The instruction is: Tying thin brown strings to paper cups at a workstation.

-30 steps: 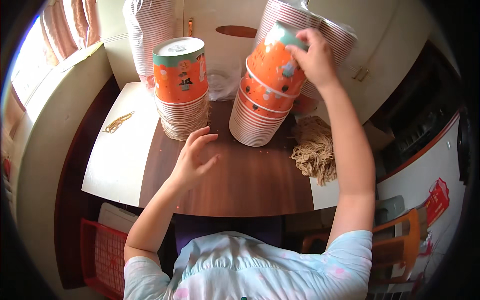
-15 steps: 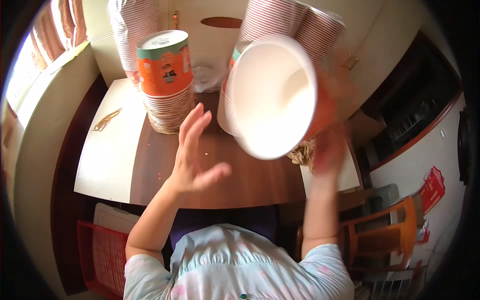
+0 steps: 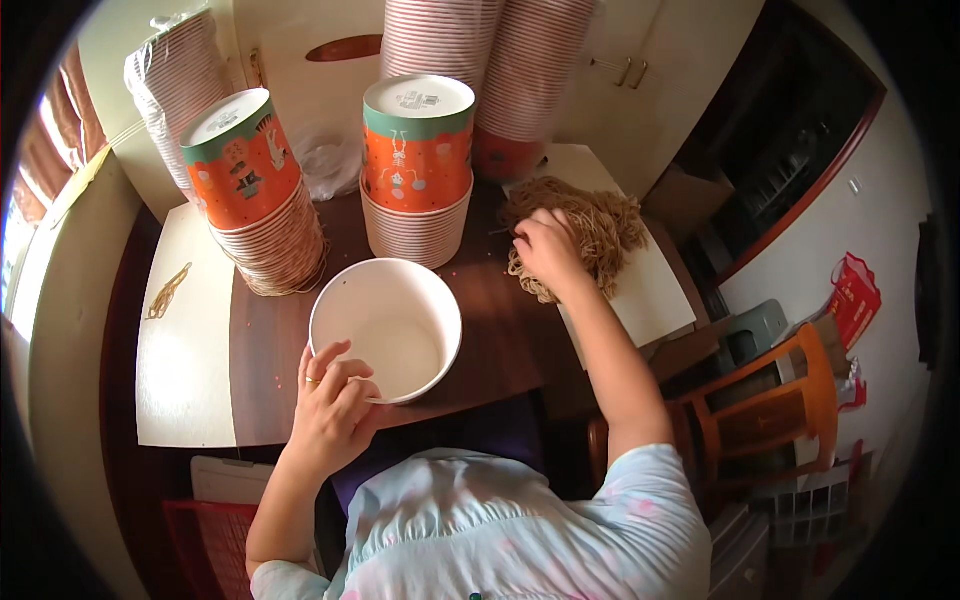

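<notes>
At the table's near edge, my left hand (image 3: 338, 405) grips the rim of an open paper bucket (image 3: 390, 330), fingers over its near left side. White inside, the bucket tilts its mouth toward me. My right hand (image 3: 547, 250) reaches to the far right, its fingers curled into a heap of tan, stringy rubber bands (image 3: 600, 225); the fingertips are partly hidden among them. Upside down beyond the held bucket stands a stack of orange and green paper buckets (image 3: 418, 165). A similar stack (image 3: 245, 175) to its left has many thin bands around its lower part.
Tall sleeves of nested buckets (image 3: 530, 80) rise at the back, with another plastic-wrapped stack (image 3: 180, 90) at back left. A small bundle of bands (image 3: 168, 290) lies on the white left part of the table (image 3: 190, 390). A wooden chair (image 3: 770, 400) stands at right.
The bucket has come down from my right hand to the near table edge, where my left hand now holds it. My right hand has moved onto the heap of rubber bands.
</notes>
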{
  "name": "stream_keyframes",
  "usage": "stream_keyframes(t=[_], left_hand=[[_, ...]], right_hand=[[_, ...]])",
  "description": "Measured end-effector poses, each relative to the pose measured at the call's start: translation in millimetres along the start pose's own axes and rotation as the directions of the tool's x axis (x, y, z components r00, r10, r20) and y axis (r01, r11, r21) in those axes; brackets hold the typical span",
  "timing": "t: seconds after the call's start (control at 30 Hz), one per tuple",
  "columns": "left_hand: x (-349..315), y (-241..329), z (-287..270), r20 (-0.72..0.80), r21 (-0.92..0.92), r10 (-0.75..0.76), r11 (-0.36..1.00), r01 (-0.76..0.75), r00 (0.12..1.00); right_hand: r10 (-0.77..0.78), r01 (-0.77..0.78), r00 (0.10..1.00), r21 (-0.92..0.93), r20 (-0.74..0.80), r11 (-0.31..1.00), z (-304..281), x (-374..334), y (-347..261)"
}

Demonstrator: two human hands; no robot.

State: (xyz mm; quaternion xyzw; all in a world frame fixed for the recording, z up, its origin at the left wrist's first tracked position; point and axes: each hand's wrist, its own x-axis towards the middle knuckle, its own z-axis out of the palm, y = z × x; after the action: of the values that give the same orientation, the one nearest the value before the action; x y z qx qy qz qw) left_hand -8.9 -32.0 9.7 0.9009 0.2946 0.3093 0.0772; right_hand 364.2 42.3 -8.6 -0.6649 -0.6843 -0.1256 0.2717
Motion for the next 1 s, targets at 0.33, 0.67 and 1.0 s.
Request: stream_keyframes(t=[0.33,0.67,1.0], left_hand=[[-5.4,22.6,-8.6,-0.059,0.015,-0.118,0.993,0.119,0.991],[30.7,4.5,-30.4,-0.231,-0.252,-0.099,0.967,0.038,0.968],[87.0,-9.9,-49.0,-0.335,-0.381,-0.232,0.920,0.094,0.913]], right_hand=[[-0.206,0.435,0.875,-0.525,0.439,0.732,83.1,55.0,31.6],[-0.122,0.025,0.989,0.740,0.078,0.673,-46.2,11.6,-55.1],[-0.341,-0.052,0.910,0.878,0.238,0.475,-116.1,-0.1,-165.9]])
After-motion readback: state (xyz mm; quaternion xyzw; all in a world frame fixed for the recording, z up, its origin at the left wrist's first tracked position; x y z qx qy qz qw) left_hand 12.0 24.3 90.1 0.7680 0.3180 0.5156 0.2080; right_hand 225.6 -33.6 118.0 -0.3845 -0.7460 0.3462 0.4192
